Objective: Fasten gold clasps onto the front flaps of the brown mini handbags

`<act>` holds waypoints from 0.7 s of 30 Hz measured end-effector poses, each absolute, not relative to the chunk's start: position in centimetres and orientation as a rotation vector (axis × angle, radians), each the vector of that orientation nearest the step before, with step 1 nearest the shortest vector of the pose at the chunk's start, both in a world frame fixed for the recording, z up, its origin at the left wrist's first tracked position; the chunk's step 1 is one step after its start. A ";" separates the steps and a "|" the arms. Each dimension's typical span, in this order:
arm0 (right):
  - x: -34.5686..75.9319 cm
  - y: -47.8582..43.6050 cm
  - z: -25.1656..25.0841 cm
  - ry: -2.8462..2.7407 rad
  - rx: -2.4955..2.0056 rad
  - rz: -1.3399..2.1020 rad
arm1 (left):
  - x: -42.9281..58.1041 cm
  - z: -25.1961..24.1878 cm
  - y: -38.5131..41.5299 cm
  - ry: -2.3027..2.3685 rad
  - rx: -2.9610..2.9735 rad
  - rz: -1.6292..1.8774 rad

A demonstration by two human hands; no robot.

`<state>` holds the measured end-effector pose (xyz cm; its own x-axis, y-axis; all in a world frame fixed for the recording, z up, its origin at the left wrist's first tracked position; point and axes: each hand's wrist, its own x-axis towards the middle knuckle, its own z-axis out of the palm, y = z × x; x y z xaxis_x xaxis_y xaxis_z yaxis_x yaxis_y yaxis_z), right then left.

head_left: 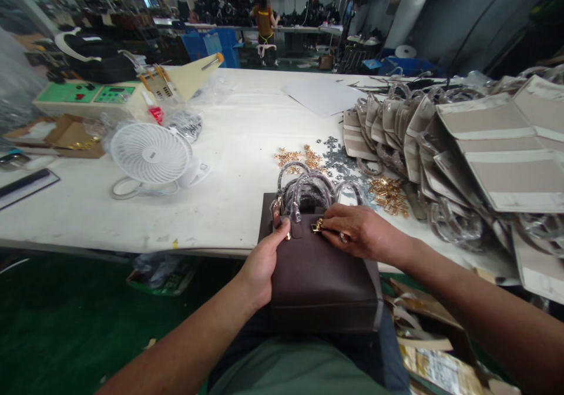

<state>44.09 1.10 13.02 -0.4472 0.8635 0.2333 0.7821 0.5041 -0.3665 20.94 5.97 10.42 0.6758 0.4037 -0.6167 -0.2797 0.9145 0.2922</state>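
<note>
A dark brown handbag lies flat on my lap with its top against the table's front edge. Its handles are wrapped in clear plastic. My left hand grips the bag's left side, thumb up near the top edge. At the bag's top middle my right hand pinches a small gold metal fitting. Gold fittings and grey metal parts lie scattered on the white table just beyond the bag.
Beige and white bags with wrapped handles are piled at the right. A small white fan stands at the left, with a green-topped machine behind it. Cardboard scraps lie by my right leg. People work at far tables.
</note>
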 end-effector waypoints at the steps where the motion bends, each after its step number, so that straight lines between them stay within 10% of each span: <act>1: 44.1 1.2 13.1 -2.358 -1.353 0.322 | 20.9 10.4 6.0 0.739 0.176 0.384; 21: 44.0 1.5 12.8 -2.308 -1.341 0.390 | 21.0 10.4 6.3 0.735 0.173 0.347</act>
<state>43.97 1.51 12.75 -0.4328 0.8716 0.2304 0.7474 0.4898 -0.4489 21.00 6.26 10.37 0.6881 0.3683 -0.6252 -0.2481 0.9291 0.2743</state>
